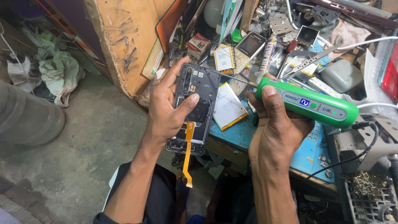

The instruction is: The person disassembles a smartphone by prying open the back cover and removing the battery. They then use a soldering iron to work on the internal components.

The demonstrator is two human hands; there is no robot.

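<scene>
Your left hand (168, 110) is clamped around an opened smartphone (195, 108), back cover off, with your thumb pressed across the middle of its exposed inside and your fingers wrapped behind its far edge. You hold it upright in the air, off the bench edge, camera end up. From under your thumb an orange flex ribbon (188, 155) hangs loose past the phone's lower end.

Your right hand (275, 126) is closed on a green electric screwdriver (309, 103), thumb lying on top near its front end. Its thin bit (232, 79) reaches out from your grip toward the phone's upper right corner; whether the tip touches the phone cannot be told.

Between your two grips, just behind the phone, a flat battery (227, 107) lies on the blue work mat (309, 155). Beyond your right thumb sit a keypad phone (248, 45) and metal tweezers (309, 62) among the clutter
</scene>
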